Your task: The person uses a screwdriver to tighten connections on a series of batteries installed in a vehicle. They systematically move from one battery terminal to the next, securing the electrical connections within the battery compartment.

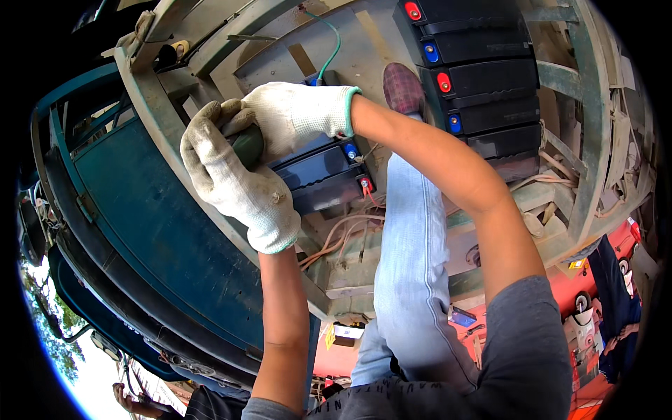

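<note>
Both my hands wear off-white knit gloves with grey, soiled fingers. My left hand (234, 178) curls around a dark green rounded thing (248, 146), whose kind I cannot make out. Against its other side is my right hand (290, 115), fingers bent and meeting those of the left. Just below and beyond the hands lie black batteries (315, 171) with blue and red terminals, partly hidden by the gloves. A red wire leads off the red terminal (365, 184). Above my right wrist a green wire (336, 45) runs down to a blue terminal.
A row of black batteries (483, 84) stands at right inside the metal frame (588, 126). My shoe (403, 87) is planted between the batteries. Loose cables (343, 234) lie near the frame's edge. A teal panel (154, 231) fills the left. Other people (612, 308) are at the lower edges.
</note>
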The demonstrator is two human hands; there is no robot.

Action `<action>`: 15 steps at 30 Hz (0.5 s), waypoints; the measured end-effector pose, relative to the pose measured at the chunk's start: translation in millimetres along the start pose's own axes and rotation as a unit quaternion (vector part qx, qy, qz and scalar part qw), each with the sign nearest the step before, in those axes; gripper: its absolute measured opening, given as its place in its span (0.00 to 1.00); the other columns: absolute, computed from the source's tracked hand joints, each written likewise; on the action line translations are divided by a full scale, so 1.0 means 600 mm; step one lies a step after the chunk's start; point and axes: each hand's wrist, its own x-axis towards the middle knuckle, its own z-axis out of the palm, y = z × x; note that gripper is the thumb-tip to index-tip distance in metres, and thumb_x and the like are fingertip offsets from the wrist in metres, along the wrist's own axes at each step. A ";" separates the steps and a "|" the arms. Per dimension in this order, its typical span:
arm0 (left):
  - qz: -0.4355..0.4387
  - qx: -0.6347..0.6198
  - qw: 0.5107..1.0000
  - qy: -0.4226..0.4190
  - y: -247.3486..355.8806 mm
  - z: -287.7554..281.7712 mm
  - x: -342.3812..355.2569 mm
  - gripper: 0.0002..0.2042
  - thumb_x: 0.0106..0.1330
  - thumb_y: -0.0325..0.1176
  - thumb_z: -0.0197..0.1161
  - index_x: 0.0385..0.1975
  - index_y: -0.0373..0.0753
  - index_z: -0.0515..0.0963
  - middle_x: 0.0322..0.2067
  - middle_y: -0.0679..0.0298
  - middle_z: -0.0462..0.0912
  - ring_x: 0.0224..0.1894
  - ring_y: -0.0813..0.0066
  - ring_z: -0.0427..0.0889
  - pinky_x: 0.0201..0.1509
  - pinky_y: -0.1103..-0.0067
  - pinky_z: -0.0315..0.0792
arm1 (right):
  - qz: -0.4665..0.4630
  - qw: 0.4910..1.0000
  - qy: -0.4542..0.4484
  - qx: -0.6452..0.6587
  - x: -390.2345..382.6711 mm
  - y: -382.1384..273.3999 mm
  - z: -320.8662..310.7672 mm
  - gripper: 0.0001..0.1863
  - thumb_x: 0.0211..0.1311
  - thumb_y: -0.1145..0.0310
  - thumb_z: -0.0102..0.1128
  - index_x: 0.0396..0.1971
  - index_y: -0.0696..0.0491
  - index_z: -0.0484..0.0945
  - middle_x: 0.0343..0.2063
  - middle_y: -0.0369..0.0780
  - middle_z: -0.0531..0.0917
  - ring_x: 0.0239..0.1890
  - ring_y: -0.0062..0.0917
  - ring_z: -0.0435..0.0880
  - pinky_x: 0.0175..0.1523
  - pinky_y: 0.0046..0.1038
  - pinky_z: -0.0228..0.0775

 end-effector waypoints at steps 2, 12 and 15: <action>0.005 0.005 1.000 0.015 0.001 0.007 -0.002 0.18 0.69 0.44 0.49 0.42 0.32 0.74 0.33 0.57 0.79 0.37 0.72 0.80 0.48 0.76 0.75 | -0.068 0.995 0.057 0.037 0.006 0.016 0.024 0.19 0.41 0.59 0.64 0.35 0.52 0.79 0.31 0.45 0.82 0.34 0.38 0.81 0.42 0.34 0.74; 0.002 0.047 0.997 -0.063 0.003 -0.027 0.019 0.17 0.69 0.44 0.50 0.23 0.39 0.68 0.24 0.62 0.74 0.27 0.76 0.72 0.36 0.77 0.71 | 0.011 0.936 0.340 0.091 -0.006 -0.002 0.075 0.18 0.34 0.68 0.68 0.31 0.49 0.75 0.23 0.42 0.80 0.27 0.40 0.81 0.31 0.29 0.75; 0.077 0.191 0.978 -0.031 -0.004 -0.018 0.025 0.12 0.67 0.40 0.51 0.27 0.38 0.67 0.27 0.61 0.74 0.29 0.74 0.73 0.38 0.77 0.71 | 0.007 0.910 0.406 0.084 0.000 0.003 0.085 0.18 0.35 0.68 0.69 0.31 0.51 0.75 0.24 0.40 0.80 0.27 0.37 0.82 0.31 0.27 0.76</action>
